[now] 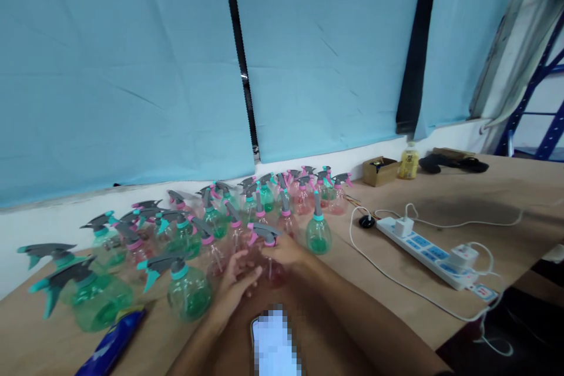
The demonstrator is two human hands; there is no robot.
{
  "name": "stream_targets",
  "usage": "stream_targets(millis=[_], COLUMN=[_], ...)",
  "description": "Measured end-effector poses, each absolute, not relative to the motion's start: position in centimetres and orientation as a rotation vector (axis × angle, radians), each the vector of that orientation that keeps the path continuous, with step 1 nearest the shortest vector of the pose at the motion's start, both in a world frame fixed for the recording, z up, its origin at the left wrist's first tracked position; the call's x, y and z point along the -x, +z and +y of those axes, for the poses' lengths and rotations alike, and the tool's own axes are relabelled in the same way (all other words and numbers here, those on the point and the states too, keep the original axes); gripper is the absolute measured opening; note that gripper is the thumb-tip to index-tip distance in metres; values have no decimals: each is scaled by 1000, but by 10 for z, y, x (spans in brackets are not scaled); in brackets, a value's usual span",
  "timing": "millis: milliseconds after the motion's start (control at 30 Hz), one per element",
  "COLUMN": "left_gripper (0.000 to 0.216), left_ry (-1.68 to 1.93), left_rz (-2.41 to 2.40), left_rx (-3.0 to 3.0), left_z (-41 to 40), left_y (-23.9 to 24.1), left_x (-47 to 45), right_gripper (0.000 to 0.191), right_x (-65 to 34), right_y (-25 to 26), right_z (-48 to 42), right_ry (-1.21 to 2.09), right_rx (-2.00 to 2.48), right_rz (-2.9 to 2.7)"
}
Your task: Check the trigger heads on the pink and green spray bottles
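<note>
Both my hands reach to a pink spray bottle (pixel 269 267) with a grey and pink trigger head, standing on the wooden table (pixel 396 299). My right hand (pixel 286 251) is closed around its neck just under the trigger. My left hand (pixel 235 285) cups the bottle's body from the left, fingers curled against it. Several green and pink spray bottles crowd behind and to the left; the nearest are a green one (pixel 189 294) at the left and a green one (pixel 318 234) at the right.
A white power strip (pixel 434 254) with plugged chargers and white cables lies to the right. A phone (pixel 273 343) lies near the front edge and a blue tube (pixel 112 343) at the front left. A cardboard box (pixel 381 170) and yellow bottle (pixel 409 163) stand by the far wall.
</note>
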State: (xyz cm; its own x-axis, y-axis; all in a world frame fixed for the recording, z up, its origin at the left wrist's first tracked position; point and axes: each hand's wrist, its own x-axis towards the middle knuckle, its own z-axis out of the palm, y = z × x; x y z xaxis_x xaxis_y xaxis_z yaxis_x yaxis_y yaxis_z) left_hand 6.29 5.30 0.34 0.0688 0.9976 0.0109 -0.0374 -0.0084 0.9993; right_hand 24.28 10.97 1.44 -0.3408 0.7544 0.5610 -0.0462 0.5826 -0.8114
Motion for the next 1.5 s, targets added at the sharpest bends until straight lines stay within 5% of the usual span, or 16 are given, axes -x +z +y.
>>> stream_targets(millis=[300,500,1500], left_gripper=[38,41,35], left_ry=[1269,1298,1303], left_rz=[966,952,916], left_rx=[-972,-888,-927], left_z=[63,64,66], left_y=[-14,-12,-19], left_x=[-39,-36,-34], right_gripper=[29,14,14], right_x=[-239,-236,-234], right_y=[20,18,8], right_z=[103,100,99], right_ry=[1180,1280,1222], right_rx=[597,635,817], right_rz=[-1656,-1487,-1384])
